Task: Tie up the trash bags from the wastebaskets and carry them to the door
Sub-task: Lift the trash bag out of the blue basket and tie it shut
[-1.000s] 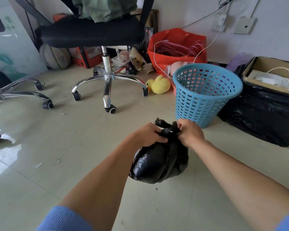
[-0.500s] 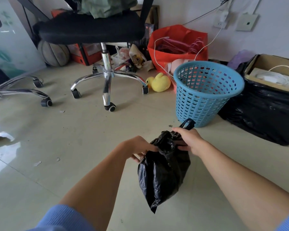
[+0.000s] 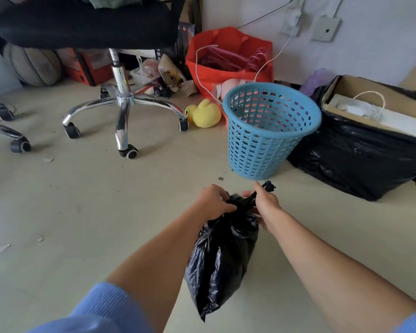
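Note:
A small black trash bag (image 3: pixel 222 255) hangs in the air in front of me, its gathered neck pinched between both hands. My left hand (image 3: pixel 214 200) grips the left side of the neck. My right hand (image 3: pixel 265 204) grips the right side, and a twisted end of the bag (image 3: pixel 269 186) sticks up past its fingers. The bag's lower corner points down towards the floor. Just beyond my hands stands a blue perforated wastebasket (image 3: pixel 269 131) with no liner in it.
A black office chair with a chrome wheeled base (image 3: pixel 123 109) stands at the left. A yellow plush duck (image 3: pixel 205 114), a red bag (image 3: pixel 228 61), a cardboard box on a large black bag (image 3: pixel 360 159) and a second chair base (image 3: pixel 7 133) surround the pale floor.
The bag has gone from a bunched bundle to hanging long. My left hand let go briefly, then took the neck again; my right hand kept its hold.

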Motion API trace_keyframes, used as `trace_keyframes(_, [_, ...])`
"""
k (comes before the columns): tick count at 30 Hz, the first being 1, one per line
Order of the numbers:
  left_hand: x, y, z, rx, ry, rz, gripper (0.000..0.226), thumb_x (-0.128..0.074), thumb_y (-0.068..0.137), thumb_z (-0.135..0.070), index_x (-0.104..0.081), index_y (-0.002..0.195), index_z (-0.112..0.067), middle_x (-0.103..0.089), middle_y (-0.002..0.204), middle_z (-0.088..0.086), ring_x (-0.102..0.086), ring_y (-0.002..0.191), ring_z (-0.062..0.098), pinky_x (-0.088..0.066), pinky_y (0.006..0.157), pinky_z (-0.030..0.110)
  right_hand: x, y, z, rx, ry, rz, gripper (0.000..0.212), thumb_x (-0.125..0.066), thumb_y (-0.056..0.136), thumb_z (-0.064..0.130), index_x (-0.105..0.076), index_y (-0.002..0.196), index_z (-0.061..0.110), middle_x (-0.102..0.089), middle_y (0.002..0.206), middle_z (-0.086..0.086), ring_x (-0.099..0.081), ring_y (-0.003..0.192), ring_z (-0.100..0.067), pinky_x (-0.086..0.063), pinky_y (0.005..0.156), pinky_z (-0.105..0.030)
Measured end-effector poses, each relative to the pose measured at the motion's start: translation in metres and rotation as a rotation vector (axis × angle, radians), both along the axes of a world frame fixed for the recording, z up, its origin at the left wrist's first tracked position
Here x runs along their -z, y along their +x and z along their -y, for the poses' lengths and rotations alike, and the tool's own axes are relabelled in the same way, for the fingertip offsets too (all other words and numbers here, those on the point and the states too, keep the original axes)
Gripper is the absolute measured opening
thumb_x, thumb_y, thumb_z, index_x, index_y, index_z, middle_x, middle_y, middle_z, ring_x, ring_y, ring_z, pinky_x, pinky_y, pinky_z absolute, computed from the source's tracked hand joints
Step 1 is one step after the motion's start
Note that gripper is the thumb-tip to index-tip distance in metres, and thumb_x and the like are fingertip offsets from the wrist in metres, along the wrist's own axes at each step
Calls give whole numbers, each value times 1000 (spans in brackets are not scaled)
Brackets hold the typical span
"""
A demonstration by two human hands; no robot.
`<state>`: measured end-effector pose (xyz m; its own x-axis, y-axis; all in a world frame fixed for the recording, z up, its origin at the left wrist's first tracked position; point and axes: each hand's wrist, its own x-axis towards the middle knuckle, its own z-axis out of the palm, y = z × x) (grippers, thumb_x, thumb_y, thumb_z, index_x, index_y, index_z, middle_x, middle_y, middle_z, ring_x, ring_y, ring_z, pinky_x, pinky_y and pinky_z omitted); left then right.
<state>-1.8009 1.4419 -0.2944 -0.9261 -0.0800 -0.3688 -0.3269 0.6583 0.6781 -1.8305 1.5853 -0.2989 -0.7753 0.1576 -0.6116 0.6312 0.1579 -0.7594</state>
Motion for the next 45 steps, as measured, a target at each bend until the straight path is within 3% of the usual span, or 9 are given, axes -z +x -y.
trace_keyframes(6, [10,-2,-12,-11,-139,-26,31,-72,72,-30,-63,97,-14,-62,97,7,-60,91,28,-54,80,36,8,-1,-6,-34,-16,42,52,-39,99,47,-76,89,12,-71,103,-16,-68,95,-35,-56,80,-41])
trace_keyframes(10, [14,-2,-13,32,-210,-29,18,-69,73,-22,-60,86,-14,-61,91,7,-58,84,27,-51,68,34,14,-4,-7,3,36,6,44,-44,98,40,-72,80,11,-67,95,-14,-62,81,-30,-52,70,-34])
trace_keyframes(16, [11,6,-3,-47,-251,-172,18,-53,73,-1,-42,77,-14,-45,73,0,-45,73,27,-30,51,29,21,-1,-13,-37,102,17,37,-47,98,38,-53,117,7,-59,99,-11,-54,81,-27,-42,62,-30])
trace_keyframes(23, [-19,0,16,-266,534,-15,29,-61,78,11,-67,88,-16,-64,90,10,-60,72,22,-53,60,27,4,-5,-9,-6,-31,-3,18,-47,93,26,-55,97,10,-59,83,-11,-50,57,-21,-35,42,-19])
trace_keyframes(28, [-37,11,38,-212,827,124,27,-65,82,5,-66,110,5,-67,100,12,-60,86,23,-48,75,29,-12,-9,0,93,-124,-22,37,-56,92,32,-58,118,6,-67,107,-13,-67,87,-29,-56,72,-37])
trace_keyframes(31, [-45,13,38,-205,719,140,28,-68,79,8,-66,107,10,-59,80,13,-50,63,16,-44,53,23,-25,-7,7,80,-174,-18,30,-50,97,35,-66,96,10,-69,97,-10,-65,78,-26,-53,65,-31])
trace_keyframes(35, [-53,12,45,-309,640,71,17,-72,78,5,-68,94,12,-53,62,9,-46,53,15,-42,51,25,-36,-8,5,196,-244,-76,33,-45,102,30,-59,80,10,-65,80,-8,-62,64,-22,-48,65,-33])
trace_keyframes(42, [-25,29,73,-426,481,33,7,-72,81,1,-69,76,-3,-56,68,9,-49,58,16,-44,53,25,-41,-6,7,418,-527,-58,34,-41,104,26,-43,73,12,-61,72,-8,-63,62,-23,-52,64,-35])
trace_keyframes(45, [-24,32,78,-384,501,46,5,-70,83,-2,-70,88,-5,-64,82,11,-57,73,20,-46,57,23,-47,-10,6,200,-504,-26,29,-54,99,30,-49,75,14,-64,65,-6,-58,54,-19,-51,57,-30])
